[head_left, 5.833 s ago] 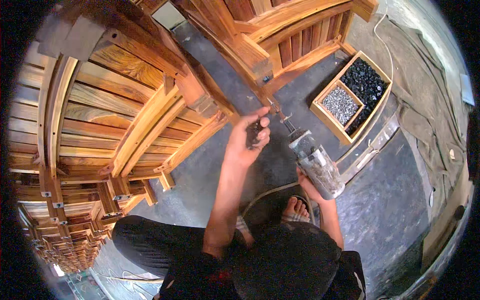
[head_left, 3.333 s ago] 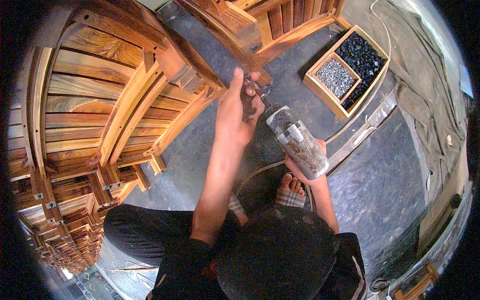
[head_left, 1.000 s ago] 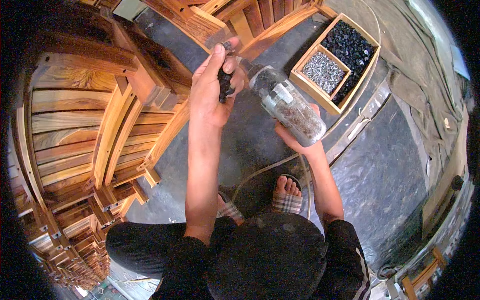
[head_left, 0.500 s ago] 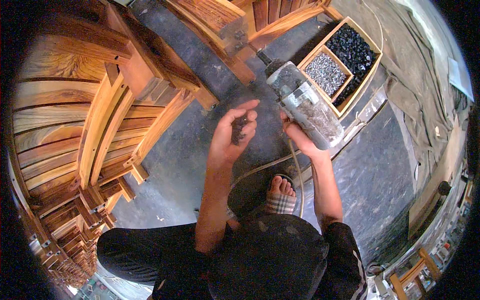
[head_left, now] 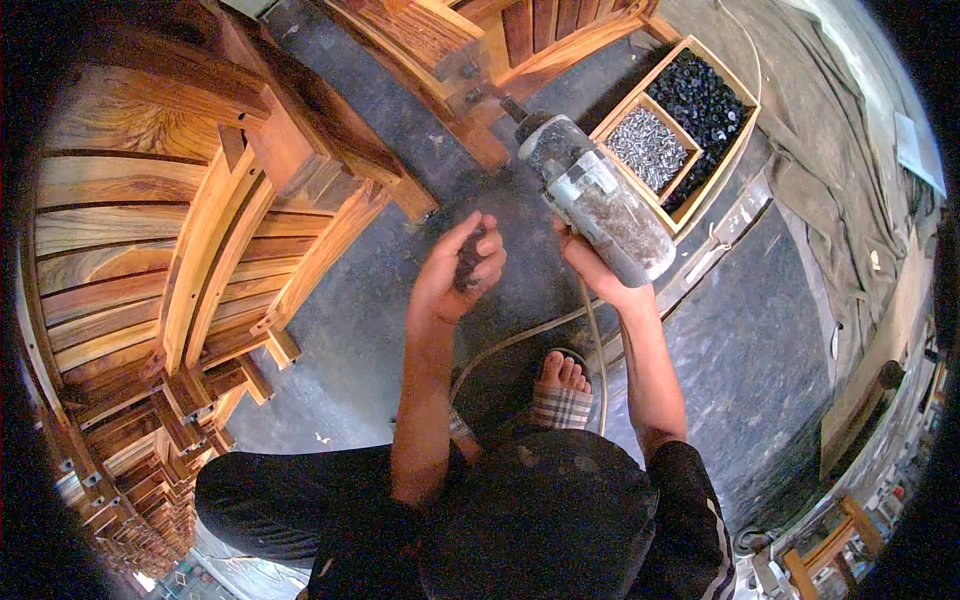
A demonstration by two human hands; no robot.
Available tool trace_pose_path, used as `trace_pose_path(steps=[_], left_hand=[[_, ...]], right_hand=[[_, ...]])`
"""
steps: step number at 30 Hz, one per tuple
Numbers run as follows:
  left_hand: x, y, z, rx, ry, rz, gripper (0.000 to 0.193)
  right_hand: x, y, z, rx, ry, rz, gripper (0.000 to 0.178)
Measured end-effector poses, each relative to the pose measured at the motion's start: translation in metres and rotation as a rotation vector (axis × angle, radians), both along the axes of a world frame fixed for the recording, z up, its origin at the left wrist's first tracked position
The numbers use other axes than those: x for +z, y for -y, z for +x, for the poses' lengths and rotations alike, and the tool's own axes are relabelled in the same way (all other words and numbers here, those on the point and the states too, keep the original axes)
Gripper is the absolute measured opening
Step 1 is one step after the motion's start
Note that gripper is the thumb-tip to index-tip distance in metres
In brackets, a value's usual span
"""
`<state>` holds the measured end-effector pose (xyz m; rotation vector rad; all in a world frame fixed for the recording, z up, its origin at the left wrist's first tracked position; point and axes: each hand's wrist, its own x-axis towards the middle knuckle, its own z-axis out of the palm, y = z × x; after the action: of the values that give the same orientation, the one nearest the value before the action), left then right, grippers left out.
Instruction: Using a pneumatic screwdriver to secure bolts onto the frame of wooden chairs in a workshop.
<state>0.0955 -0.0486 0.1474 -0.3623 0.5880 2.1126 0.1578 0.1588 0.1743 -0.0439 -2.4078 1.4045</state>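
My right hand (head_left: 598, 268) is wrapped round the handle of a worn grey power drill (head_left: 612, 212). The drill's nose points up and left, close to the end of a wooden furniture leg (head_left: 478, 140); whether its tip touches the wood I cannot tell. To the left of the drill, my left hand (head_left: 440, 278) is cupped with its fingers curled in. In its palm lie small dark pieces (head_left: 467, 262), too blurred to name exactly. A cord (head_left: 530, 330) runs from below the drill in a loop across the floor.
A wooden tray (head_left: 757, 112) at the upper right holds black small parts (head_left: 700, 90) and, in an inner box, silver screws (head_left: 648, 148). Slatted wooden furniture (head_left: 120, 215) fills the left. Crumpled brown cloth (head_left: 860, 190) lies right. My sandalled foot (head_left: 563, 395) is below the hands.
The drill and my right hand have shifted slightly left and up, its nose nearer the wooden leg. My left hand has moved a little left, and its index finger is more bent.
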Motion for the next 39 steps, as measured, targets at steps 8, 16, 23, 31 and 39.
trace_pose_path(steps=[8,16,23,31,39], left_hand=[[0.014,0.001,0.003,0.040,-0.122,-0.100,0.023],[0.012,0.007,0.003,0.061,-0.140,-0.027,0.030],[0.035,0.011,-0.001,0.061,-0.230,-0.151,0.029],[0.071,0.009,-0.001,0.249,-0.143,-0.247,0.028],[0.132,0.016,-0.001,0.413,-0.255,-0.355,0.028]], right_hand=[[0.011,0.005,-0.008,0.080,-0.065,-0.121,0.028],[0.001,0.002,-0.002,0.016,0.041,-0.116,0.027],[0.006,0.005,-0.003,0.016,0.021,-0.161,0.027],[-0.003,0.002,0.006,0.040,0.020,-0.181,0.029],[0.035,0.030,0.035,0.380,-0.149,-0.043,0.036]])
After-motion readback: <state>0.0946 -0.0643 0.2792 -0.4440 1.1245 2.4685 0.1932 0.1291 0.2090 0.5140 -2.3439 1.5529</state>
